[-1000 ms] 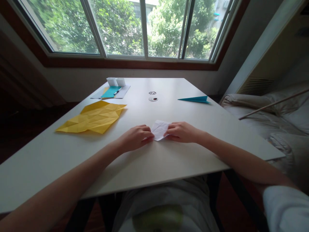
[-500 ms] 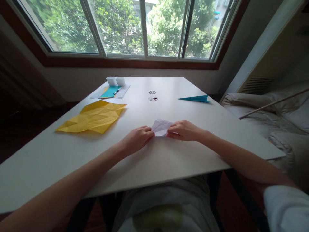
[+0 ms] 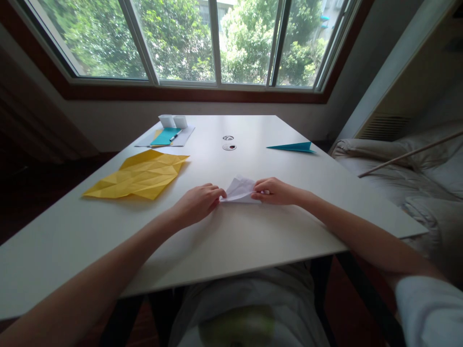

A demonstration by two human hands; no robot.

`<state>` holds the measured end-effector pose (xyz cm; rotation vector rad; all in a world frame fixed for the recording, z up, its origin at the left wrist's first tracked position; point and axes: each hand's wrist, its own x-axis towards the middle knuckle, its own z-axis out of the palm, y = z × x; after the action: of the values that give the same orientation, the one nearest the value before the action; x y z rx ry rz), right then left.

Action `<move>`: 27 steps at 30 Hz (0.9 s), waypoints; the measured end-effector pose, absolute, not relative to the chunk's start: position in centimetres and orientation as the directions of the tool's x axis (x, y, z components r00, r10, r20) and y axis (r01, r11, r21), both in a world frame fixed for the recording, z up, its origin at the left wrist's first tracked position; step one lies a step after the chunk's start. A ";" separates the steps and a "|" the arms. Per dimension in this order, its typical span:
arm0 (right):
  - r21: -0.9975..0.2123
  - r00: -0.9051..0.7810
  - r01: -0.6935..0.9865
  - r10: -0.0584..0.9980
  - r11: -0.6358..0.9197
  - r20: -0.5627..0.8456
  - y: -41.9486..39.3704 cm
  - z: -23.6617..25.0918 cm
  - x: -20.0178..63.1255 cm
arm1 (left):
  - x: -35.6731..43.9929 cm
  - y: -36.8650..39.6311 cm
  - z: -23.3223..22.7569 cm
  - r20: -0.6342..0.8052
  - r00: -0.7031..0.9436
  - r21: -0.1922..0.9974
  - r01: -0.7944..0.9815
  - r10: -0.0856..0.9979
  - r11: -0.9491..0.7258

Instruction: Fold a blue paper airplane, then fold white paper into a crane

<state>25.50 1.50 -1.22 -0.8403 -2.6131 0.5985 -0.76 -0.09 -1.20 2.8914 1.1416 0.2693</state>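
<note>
While the fingers of the bare left hand (image 3: pixel 198 202) pinch one end of the small white folded paper (image 3: pixel 239 188), those of the bare right hand (image 3: pixel 278 192) pinch the other end. It is on the flat white table (image 3: pixel 231 241).

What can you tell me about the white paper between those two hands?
The white paper looks thin and creased, with a fold line and a peak on its far side. Its near edge runs roughly straight. It is at the white table, between the left hand, pinching its left end, and the right hand, gripping its right end. Any markings are too small to tell.
</note>
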 end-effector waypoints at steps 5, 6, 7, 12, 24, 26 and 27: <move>-0.486 -0.743 0.493 0.640 0.721 0.197 1.9 -1.8 25.6 | 0.0 -1.3 -0.7 0.173 0.654 -0.038 0.751 0.736 -0.659; -0.482 -0.738 0.498 0.644 0.721 0.201 1.9 -1.9 25.6 | 0.4 -1.9 -0.6 0.193 0.655 -0.059 0.751 0.731 -0.658; -0.478 -0.731 0.505 0.651 0.719 0.206 2.0 -2.0 25.6 | 0.9 -2.5 -0.6 0.208 0.660 -0.071 0.746 0.722 -0.662; -0.517 -0.680 0.529 0.701 0.673 0.216 2.4 -2.6 25.5 | 3.1 -5.3 -1.6 0.231 0.745 -0.044 0.650 0.625 -0.758; -0.537 -0.631 0.549 0.739 0.641 0.237 2.4 -2.7 24.9 | 3.5 -6.2 -3.2 0.173 0.759 -0.025 0.640 0.627 -0.768; -0.530 -0.618 0.557 0.745 0.639 0.249 2.4 -2.7 24.8 | 3.5 -6.3 -3.1 0.169 0.754 -0.016 0.647 0.635 -0.763; -0.529 -0.613 0.562 0.749 0.636 0.250 2.4 -2.8 24.8 | 3.4 -6.2 -3.1 0.170 0.753 -0.007 0.647 0.636 -0.763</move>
<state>24.80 2.40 -2.77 -1.0307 -2.4065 0.5609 3.44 -6.23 -3.11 3.0019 1.1000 0.2533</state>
